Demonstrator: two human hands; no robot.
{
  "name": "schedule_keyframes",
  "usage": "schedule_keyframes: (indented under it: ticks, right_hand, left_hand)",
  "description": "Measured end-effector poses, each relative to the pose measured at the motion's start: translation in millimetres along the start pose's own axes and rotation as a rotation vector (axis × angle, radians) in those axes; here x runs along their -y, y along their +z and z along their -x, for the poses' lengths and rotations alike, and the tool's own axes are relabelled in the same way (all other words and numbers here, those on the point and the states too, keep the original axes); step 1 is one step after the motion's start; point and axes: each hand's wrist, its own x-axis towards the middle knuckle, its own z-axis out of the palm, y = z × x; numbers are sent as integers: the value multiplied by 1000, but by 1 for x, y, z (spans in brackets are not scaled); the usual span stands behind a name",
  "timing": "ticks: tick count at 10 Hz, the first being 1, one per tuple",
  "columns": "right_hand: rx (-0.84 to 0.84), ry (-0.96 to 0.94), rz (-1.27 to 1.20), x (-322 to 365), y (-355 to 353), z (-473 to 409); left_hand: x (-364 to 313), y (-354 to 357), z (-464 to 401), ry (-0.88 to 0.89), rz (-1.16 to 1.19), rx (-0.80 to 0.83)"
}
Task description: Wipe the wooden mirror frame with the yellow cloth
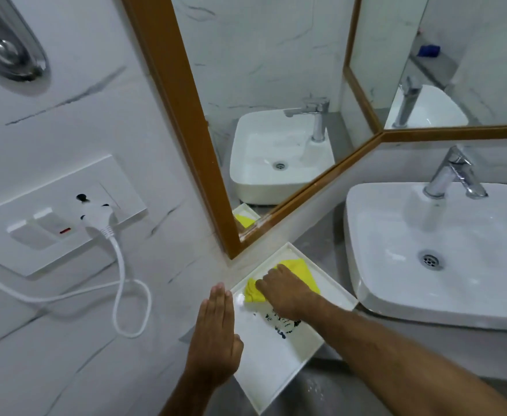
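The wooden mirror frame (183, 121) is orange-brown and runs down the wall to a corner just above the counter, then along the bottom edge to the right. A yellow cloth (304, 270) lies crumpled in a white tray (279, 364) below that corner. My right hand (288, 292) rests on top of the cloth with its fingers curled over it. My left hand (216, 334) is flat, fingers together and straight, at the tray's left edge beside the wall, holding nothing.
A white basin (444, 253) with a chrome tap (453, 175) sits on the grey counter at the right. On the left wall are a switch plate (51, 217) with a white plug and cable (120, 280). A chrome fitting (9, 46) hangs top left.
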Motion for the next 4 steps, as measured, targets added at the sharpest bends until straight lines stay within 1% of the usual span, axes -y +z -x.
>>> schedule_keyframes:
  ticks: [1,2,3,4]
  right_hand:
    - [115,110,-48,24,60,14]
    - [262,213,-210,49,106,25]
    - [312,245,-459,42,94,30]
    - [100,348,-550,14,71,43]
  left_hand:
    - [-2,20,5,-15,10,101]
    - [-4,39,1,38,14,151]
    - [-10,44,-12,94,22,128]
    - [-23,45,-34,159,2,96]
